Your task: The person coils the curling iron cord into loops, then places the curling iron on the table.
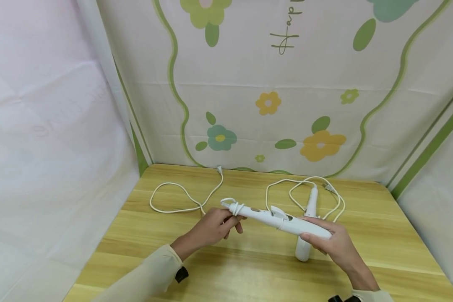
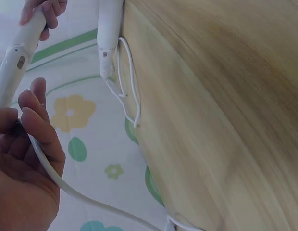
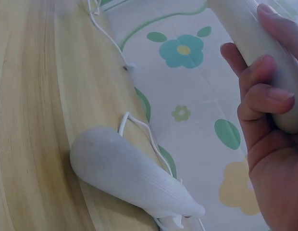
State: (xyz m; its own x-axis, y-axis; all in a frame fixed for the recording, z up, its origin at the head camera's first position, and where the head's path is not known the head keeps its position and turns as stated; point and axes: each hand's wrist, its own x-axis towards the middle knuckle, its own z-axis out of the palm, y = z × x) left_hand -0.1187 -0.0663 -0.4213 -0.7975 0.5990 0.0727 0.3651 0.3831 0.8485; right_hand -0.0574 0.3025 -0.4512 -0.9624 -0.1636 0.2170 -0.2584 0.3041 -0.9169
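Note:
A white curling iron (image 1: 264, 216) is held up slantwise over the table, with a few turns of its cord (image 1: 237, 208) round the handle end. My right hand (image 1: 337, 243) grips the thick, rounded end, its fingers wrapped round it in the right wrist view. At the handle end, my left hand (image 1: 217, 226) pinches the white cord (image 2: 81, 196) between thumb and fingers; the cord runs across the palm and away. A second white curling iron (image 1: 303, 248) lies on the table behind and below the right hand, partly hidden by the held one.
The wooden table (image 1: 249, 277) stands against a flower-printed cloth (image 1: 230, 105). At the back left, a plug (image 1: 219, 169) ends a looping cord. Behind the lying iron, its cord forms loops, with another plug (image 1: 329, 188) at the right. Cloth walls (image 1: 53, 167) close both sides.

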